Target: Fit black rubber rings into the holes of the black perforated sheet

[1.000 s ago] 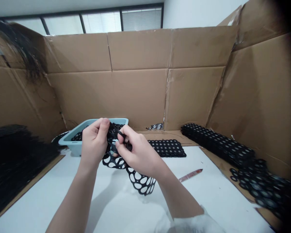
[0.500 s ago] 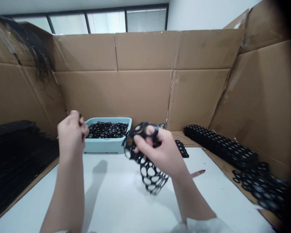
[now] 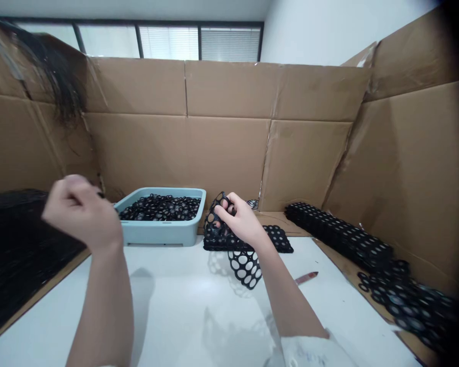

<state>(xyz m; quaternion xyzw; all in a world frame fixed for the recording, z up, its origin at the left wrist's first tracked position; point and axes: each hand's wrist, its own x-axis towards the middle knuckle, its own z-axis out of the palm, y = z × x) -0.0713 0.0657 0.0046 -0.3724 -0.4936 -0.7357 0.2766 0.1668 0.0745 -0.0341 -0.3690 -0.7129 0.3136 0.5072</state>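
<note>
My right hand (image 3: 239,219) pinches a limp black sheet full of round holes (image 3: 247,267), which hangs down over the white tabletop (image 3: 176,306). Behind it lies a flat stack of similar black holed sheets (image 3: 277,239). Off to the left, my left hand (image 3: 82,211) is raised with its fingers curled closed and is blurred. A speck of something dark shows at its edge, but what the fingers hold is hidden. Between the hands, farther back, stands a light blue tub (image 3: 160,233) heaped with small black rings (image 3: 162,208).
Along the right side runs a long row of stacked black holed pieces (image 3: 340,234), with loose ones (image 3: 416,300) nearer me. A reddish pointed tool (image 3: 306,278) lies by my right forearm. Dark material (image 3: 19,255) fills the left side. Cardboard walls (image 3: 229,153) enclose the table.
My left hand has swung left, away from the tub. My right hand has moved slightly left, still holding the holed sheet, which now hangs in front of the stack.
</note>
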